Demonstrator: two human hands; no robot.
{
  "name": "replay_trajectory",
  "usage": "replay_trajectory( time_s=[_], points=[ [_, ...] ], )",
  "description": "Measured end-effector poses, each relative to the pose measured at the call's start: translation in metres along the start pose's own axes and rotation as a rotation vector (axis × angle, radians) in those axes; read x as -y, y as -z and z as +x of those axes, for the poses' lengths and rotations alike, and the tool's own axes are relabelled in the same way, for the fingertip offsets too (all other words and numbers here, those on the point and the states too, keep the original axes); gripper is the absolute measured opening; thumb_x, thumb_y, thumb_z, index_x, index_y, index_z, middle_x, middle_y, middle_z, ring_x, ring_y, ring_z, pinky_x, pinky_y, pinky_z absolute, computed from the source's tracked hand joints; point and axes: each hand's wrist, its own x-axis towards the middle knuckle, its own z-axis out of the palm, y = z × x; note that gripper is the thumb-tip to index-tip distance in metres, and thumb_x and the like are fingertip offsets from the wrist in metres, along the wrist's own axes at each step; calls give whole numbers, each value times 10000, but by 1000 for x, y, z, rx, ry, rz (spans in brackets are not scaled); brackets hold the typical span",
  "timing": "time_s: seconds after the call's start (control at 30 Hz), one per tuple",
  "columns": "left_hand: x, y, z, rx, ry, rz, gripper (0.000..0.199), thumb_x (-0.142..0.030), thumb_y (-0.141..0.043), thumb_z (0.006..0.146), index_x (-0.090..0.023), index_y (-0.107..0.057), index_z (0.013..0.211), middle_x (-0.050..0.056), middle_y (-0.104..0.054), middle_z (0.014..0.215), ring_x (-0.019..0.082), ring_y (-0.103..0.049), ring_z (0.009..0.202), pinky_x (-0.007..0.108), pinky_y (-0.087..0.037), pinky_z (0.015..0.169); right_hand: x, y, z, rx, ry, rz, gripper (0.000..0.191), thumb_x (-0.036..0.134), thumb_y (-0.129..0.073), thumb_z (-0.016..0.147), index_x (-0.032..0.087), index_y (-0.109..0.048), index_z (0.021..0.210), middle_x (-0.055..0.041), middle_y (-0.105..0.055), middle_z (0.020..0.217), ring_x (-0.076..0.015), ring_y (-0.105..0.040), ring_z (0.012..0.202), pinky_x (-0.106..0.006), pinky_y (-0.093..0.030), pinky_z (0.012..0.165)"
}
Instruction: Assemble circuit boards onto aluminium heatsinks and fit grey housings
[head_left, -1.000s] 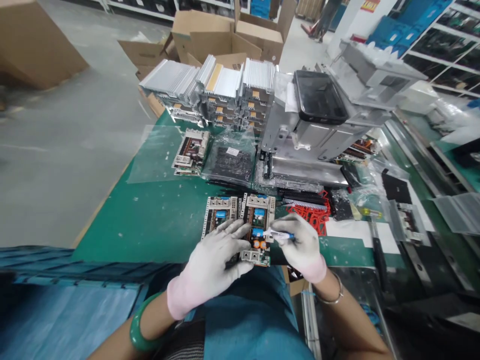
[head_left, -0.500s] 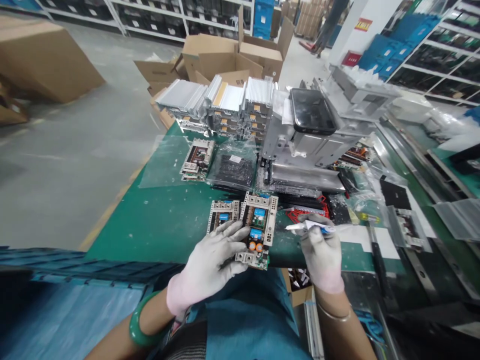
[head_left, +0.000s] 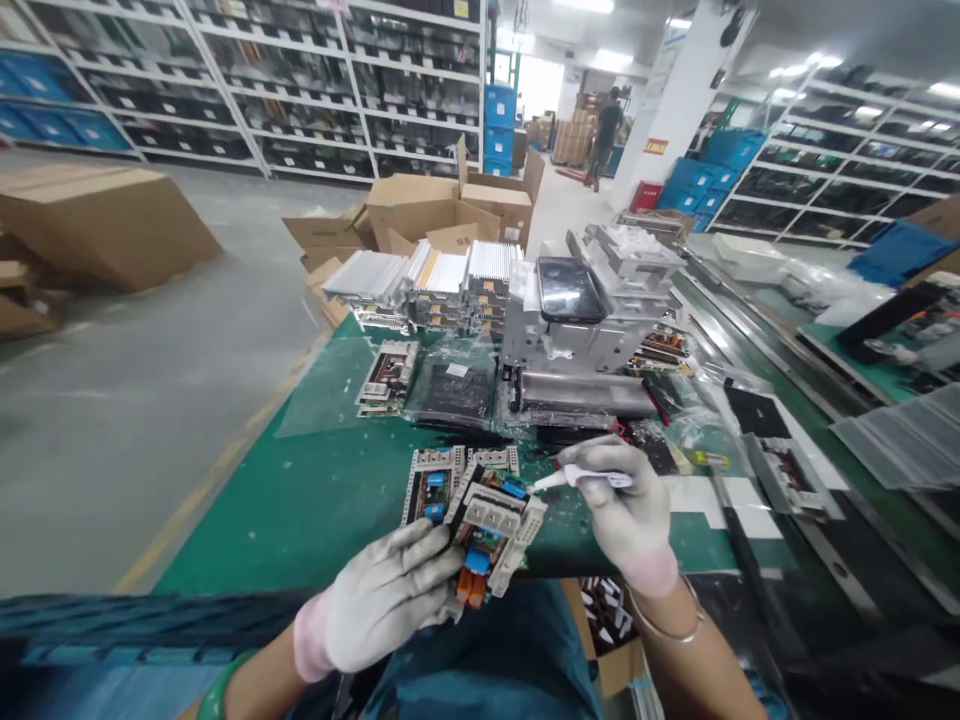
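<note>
My gloved left hand (head_left: 394, 590) holds a circuit board (head_left: 491, 535) by its left side, the board tilted above the table's front edge. Blue parts and orange parts show on it. My gloved right hand (head_left: 624, 505) is closed around a white tube (head_left: 592, 476), whose narrow tip points left at the board's upper right corner; I cannot tell whether they touch. Another circuit board (head_left: 433, 485) lies just behind my left fingers, and part of a further board (head_left: 499, 458) shows behind the held one.
On the green table (head_left: 300, 500), stacked heat sinks (head_left: 442, 275) stand at the back, beside metal housings with a phone (head_left: 568, 290) on top. A bagged black stack (head_left: 452, 388) lies in the middle. A long-handled tool (head_left: 735, 520) is at right. One person (head_left: 604, 135) stands far off.
The view has tipped upward. My left hand has raised and tilted the board, which was upright in view beside the other one. The tube's tip has come close to the board.
</note>
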Motion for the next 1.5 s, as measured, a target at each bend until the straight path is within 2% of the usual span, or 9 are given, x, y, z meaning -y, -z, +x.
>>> replay_trajectory(
  time_s=[0.27,0.6,0.83,1.0,1.13,1.37,1.5],
  points=[
    [0,1,-4,25,-6,-13,268,-362,-486,982,-269,-687,831,-75,-745,931,102,-617,1061,277,-224,1197,5,5,12,235,90,-111,69,257,-578,938,257,-591,1006,-12,-662,897,-142,-647,792,-285,-526,693],
    [7,-2,-21,123,-65,-19,211,-297,-490,974,-280,-699,952,-67,-741,1021,129,-597,1131,322,-196,1202,10,5,29,347,207,-219,72,211,-535,944,225,-605,953,-15,-669,822,-141,-633,733,-276,-506,642],
    [6,0,-18,123,-78,6,184,-300,-526,957,-277,-702,911,-65,-745,974,127,-601,1109,321,-198,1202,9,1,32,356,181,-151,54,251,-585,936,234,-625,968,-24,-687,855,-148,-660,779,-283,-532,665],
    [6,1,-16,94,-79,-6,163,-295,-541,950,-285,-701,922,-65,-740,968,124,-580,1138,327,-218,1199,9,1,27,224,81,-65,52,269,-609,928,257,-621,977,-17,-694,886,-149,-675,805,-274,-539,669],
    [6,1,-12,53,-65,-20,218,-296,-507,971,-264,-694,863,-65,-743,938,116,-590,1117,311,-213,1202,9,5,24,270,127,-173,86,192,-602,912,251,-609,974,-11,-679,864,-142,-652,774,-275,-522,668],
    [8,-4,-20,89,-65,-1,162,-310,-549,951,-269,-697,900,-62,-738,981,125,-586,1133,330,-205,1207,8,3,21,292,295,-308,158,126,-539,873,234,-608,966,-32,-671,813,-170,-621,723,-318,-496,644],
    [8,-4,-19,77,-46,10,145,-338,-576,936,-273,-694,882,-53,-740,946,116,-592,1123,322,-224,1202,6,3,20,282,248,-256,167,131,-559,872,250,-616,975,-24,-687,837,-169,-642,749,-313,-517,666]
  ],
)
